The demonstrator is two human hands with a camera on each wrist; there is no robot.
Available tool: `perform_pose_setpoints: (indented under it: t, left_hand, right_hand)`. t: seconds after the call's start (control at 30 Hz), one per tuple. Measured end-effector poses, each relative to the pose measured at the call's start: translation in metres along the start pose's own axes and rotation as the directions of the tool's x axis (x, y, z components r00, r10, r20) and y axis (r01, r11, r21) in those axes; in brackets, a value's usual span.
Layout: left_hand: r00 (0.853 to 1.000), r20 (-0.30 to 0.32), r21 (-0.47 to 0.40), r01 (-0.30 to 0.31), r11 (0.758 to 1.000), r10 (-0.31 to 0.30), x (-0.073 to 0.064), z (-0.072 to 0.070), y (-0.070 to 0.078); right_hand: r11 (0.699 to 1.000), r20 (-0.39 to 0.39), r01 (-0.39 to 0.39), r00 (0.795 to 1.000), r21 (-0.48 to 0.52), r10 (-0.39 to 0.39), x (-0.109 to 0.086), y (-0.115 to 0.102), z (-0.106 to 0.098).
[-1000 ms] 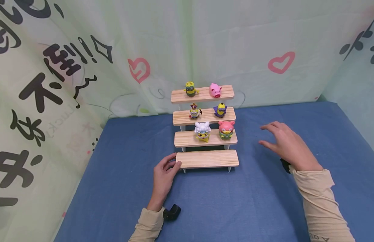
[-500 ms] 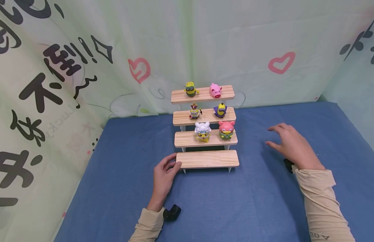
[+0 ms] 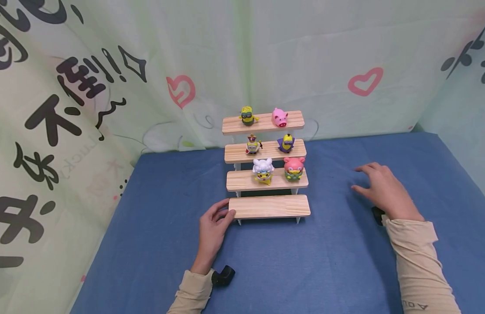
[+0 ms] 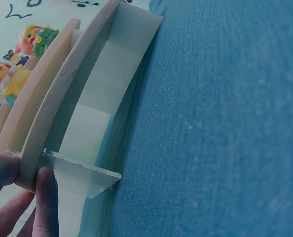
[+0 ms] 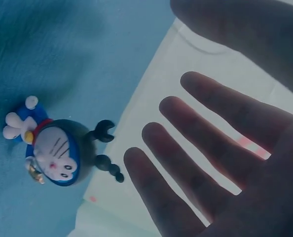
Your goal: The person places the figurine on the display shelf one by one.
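Observation:
A stepped wooden display stand [image 3: 270, 206] stands on the blue cloth. My left hand [image 3: 213, 231] pinches the left end of its lowest board, and the left wrist view shows the thumb and fingers around that board end [image 4: 30, 173]. My right hand [image 3: 387, 192] is held over the cloth to the right of the stand, fingers spread, holding nothing. Near its fingertips in the right wrist view is a blue and white cat figurine [image 5: 57, 150] with a dark hood and claw-like parts; it does not show in the head view. The lowest board bears no figurine.
The upper boards carry two figurines each: a goggled yellow one [image 3: 247, 116] and a pink pig [image 3: 280, 117], a crowned one [image 3: 252, 144] and a purple-caped one [image 3: 286, 143], a white-hooded one [image 3: 263, 171] and a pink-hooded one [image 3: 294, 168]. A printed curtain [image 3: 297, 56] hangs behind.
My right hand has drawn a little to the right and slightly nearer, away from the stand. My left hand and the figurines on the stand have stayed in place.

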State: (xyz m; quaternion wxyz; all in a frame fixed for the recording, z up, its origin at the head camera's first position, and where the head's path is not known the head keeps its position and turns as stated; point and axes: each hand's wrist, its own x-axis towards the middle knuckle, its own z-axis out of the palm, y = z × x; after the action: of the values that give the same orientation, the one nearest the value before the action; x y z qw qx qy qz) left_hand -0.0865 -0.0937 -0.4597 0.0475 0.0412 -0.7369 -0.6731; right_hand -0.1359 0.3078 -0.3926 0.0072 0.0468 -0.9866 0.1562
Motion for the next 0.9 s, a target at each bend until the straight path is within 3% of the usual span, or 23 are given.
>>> perform_pose_setpoints:
  t: [0.9]
  left_hand:
    - [1.000,0.002,0.001,-0.006,1.000,0.006,0.000,-0.001,0.000]
  right_hand:
    - [0.996,0.046,-0.095,0.994,0.001,0.094,-0.010,0.017,-0.003]
